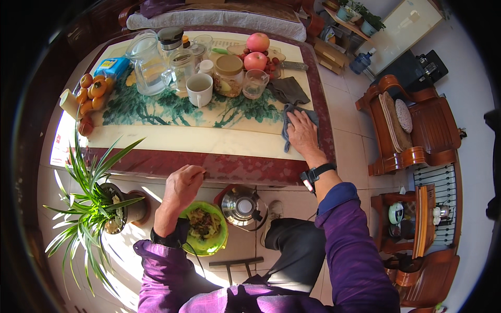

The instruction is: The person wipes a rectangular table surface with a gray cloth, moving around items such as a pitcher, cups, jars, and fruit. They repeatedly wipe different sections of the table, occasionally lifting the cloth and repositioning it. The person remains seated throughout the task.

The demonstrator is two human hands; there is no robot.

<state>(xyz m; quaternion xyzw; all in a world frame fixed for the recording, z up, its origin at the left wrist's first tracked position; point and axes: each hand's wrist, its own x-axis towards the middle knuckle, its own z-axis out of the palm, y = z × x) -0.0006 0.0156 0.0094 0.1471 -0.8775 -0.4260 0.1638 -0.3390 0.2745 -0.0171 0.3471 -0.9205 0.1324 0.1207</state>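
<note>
My right hand [302,131] presses on a blue-grey cloth [287,137] at the right end of the table [250,166]. Part of that cloth lies hidden under the palm, and its edges show around the fingers. A second, darker folded cloth [289,90] rests just beyond it. My left hand [184,184] is curled into a loose fist at the table's near edge, with nothing visible in it. Below, on the floor, is a green waste bin [221,236] holding peelings. Beside the bin stands a steel kettle [235,205].
Across the table's back stand a glass pitcher [148,78], a white mug [199,92], a lidded jar [229,78] and a drinking glass [256,84]. Apples [256,42] sit in a fruit dish. Persimmons [98,89] are at the left. A potted plant [88,203] reaches toward the near left corner.
</note>
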